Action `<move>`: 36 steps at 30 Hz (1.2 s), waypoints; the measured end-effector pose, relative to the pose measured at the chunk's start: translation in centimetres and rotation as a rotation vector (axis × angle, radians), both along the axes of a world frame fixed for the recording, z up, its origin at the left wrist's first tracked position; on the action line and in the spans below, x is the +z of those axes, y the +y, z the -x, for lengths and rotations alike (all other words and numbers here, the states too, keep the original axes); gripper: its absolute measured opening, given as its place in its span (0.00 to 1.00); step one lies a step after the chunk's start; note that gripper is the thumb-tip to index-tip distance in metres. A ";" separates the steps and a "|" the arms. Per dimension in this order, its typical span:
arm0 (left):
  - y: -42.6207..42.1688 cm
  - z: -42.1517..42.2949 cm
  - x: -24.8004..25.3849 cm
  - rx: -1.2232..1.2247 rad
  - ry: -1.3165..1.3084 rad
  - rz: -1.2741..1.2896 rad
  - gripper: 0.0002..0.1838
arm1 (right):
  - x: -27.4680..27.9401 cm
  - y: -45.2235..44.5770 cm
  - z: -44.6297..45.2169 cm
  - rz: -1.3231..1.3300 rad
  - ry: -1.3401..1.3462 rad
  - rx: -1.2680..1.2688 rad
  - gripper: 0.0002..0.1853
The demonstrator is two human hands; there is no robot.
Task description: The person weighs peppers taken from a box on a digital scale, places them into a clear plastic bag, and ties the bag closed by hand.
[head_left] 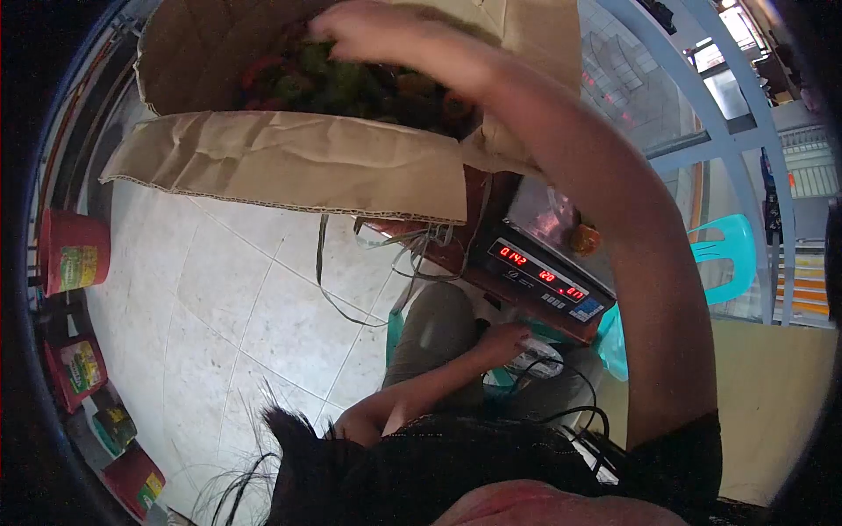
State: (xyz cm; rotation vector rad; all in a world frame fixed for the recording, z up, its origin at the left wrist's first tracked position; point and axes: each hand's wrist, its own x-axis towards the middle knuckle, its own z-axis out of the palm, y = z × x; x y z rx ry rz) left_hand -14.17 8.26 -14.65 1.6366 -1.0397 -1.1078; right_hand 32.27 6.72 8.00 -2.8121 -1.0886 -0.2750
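Note:
My right hand [364, 33] reaches over a large open cardboard box [289, 167]. Inside lie many green and red vegetables [320, 83], perhaps peppers or tomatoes; the shade hides their exact kind. My right fingers bend down over the pile, blurred, and whether they grip anything does not show. My left hand [504, 344] rests low over my lap beside a pale device with a black cable [539, 361]; its fingers are partly hidden. Under my right forearm stands a digital scale [544, 279] with lit red numbers. One orange-red vegetable [585, 239] sits on its metal plate.
Strapping loops [324, 272] hang below the box flap. Red pots with labels [77, 254] line the left side of the tiled floor [237, 289]. At the right are a turquoise plastic chair [732, 259] and glass panels in a pale frame [719, 131].

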 end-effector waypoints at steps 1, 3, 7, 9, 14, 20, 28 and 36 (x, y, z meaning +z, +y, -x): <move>-0.1 -0.1 0.2 -0.009 -0.018 -0.013 0.23 | -0.1 1.9 1.6 -0.119 -0.116 0.251 0.17; 0.0 -0.4 1.0 -0.032 -0.053 -0.044 0.23 | -1.7 8.0 2.5 0.033 0.405 -0.029 0.18; 0.1 0.7 -0.6 0.027 -0.006 0.002 0.22 | -2.7 9.4 4.2 0.103 0.483 -0.040 0.18; 0.1 0.3 -0.2 0.008 -0.018 0.003 0.22 | -2.8 9.2 4.6 0.106 0.485 -0.047 0.19; 0.2 0.5 -0.6 -0.046 -0.077 -0.005 0.21 | -2.9 8.8 4.5 0.090 0.481 -0.062 0.19; 0.0 0.0 0.8 -0.057 -0.024 -0.088 0.22 | -2.6 7.8 5.0 0.073 0.469 -0.078 0.20; 0.2 -0.1 0.1 -0.007 -0.023 -0.040 0.21 | -2.8 8.0 5.1 0.065 0.461 -0.085 0.21; 0.3 0.1 0.0 0.008 0.024 -0.049 0.20 | -1.8 4.5 4.9 0.000 0.398 -0.204 0.22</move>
